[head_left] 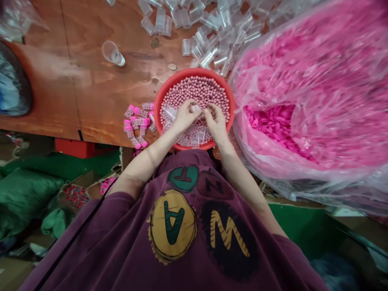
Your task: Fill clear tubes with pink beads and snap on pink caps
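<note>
A red bowl (194, 73) full of small pink balls (198, 89) stands at the near edge of the wooden table. Both hands are over it. My left hand (185, 116) is closed in a pinch around a small clear tube (195, 108). My right hand (214, 119) meets it from the right, fingers curled at the same tube. Several empty clear tubes (194, 137) lie in the bowl's near side among the balls. Left of the bowl lies a cluster of filled tubes with pink caps (138, 123).
A large clear plastic bag of pink caps (303, 101) fills the right side. A heap of empty clear tubes (218, 28) covers the far table, one stray tube (112, 52) lying apart. Green sacks (27, 194) and a cardboard box (75, 194) lie on the floor at left.
</note>
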{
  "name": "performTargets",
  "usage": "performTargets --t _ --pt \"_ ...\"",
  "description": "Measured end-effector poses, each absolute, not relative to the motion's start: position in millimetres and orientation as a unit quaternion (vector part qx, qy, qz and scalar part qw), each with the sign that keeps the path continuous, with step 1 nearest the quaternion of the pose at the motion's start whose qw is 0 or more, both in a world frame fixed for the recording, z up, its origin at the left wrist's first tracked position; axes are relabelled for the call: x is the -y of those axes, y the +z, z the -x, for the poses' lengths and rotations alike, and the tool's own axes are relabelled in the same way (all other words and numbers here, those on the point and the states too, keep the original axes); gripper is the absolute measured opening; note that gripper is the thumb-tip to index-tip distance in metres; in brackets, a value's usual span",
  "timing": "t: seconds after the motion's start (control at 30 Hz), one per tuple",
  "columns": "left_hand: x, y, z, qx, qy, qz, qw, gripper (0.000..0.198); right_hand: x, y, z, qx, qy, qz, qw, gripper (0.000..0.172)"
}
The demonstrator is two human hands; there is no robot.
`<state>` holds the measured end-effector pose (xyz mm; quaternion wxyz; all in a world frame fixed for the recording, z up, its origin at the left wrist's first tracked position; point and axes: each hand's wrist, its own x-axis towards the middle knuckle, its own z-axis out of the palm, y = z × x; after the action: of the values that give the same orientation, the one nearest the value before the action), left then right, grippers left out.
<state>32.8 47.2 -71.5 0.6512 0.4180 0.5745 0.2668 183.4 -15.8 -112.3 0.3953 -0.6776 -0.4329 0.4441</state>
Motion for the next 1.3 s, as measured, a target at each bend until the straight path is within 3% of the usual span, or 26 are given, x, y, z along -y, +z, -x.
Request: performTargets --t 0.13,0.33,0.5,0.6,0.7,0.8,1.0,1.1,1.2,1.3 --pt "-47 -59 -36 -0.634 0.204 -0.338 0.665 0.025 21 -120 -186 0.402 0.485 0.672 0.389 0.048" --pt "-53 -59 -19 -0.511 0.131 -0.699 0.482 0.048 6 -114 -191 0.405 0.498 0.679 0.357 0.04" --pt "-71 -65 -14 -0.463 0.055 -0.782 0.414 0.028 11 -96 -208 0.417 0.494 0.671 0.363 0.047" --pt "-85 -62 -12 -0.518 0.018 -0.787 0.333 0.028 34 -87 -260 0.403 0.379 0.743 0.378 0.031" --pt "-92 -58 -21 -0.542 -0.085 -0.79 0.275 0.044 58 -87 -330 0.347 0.247 0.858 0.286 0.024" --pt "-86 -61 -49 -0.528 -0.139 -0.792 0.272 0.054 68 -97 -375 0.323 0.223 0.907 0.155 0.022" --pt "-73 -91 -90 -0.523 -0.053 -0.774 0.353 0.045 54 -109 -378 0.32 0.264 0.91 0.016 0.012" --pt "-77 -100 -77 -0.514 0.002 -0.762 0.394 0.039 60 -103 -382 0.326 0.273 0.903 0.067 0.012" --pt "-77 -95 -52 -0.503 0.095 -0.728 0.456 0.04 74 -98 -386 0.288 0.283 0.89 0.21 0.006" --pt "-67 -81 -32 -0.476 0.195 -0.619 0.593 0.045 81 -98 -372 0.238 0.319 0.847 0.354 0.022"
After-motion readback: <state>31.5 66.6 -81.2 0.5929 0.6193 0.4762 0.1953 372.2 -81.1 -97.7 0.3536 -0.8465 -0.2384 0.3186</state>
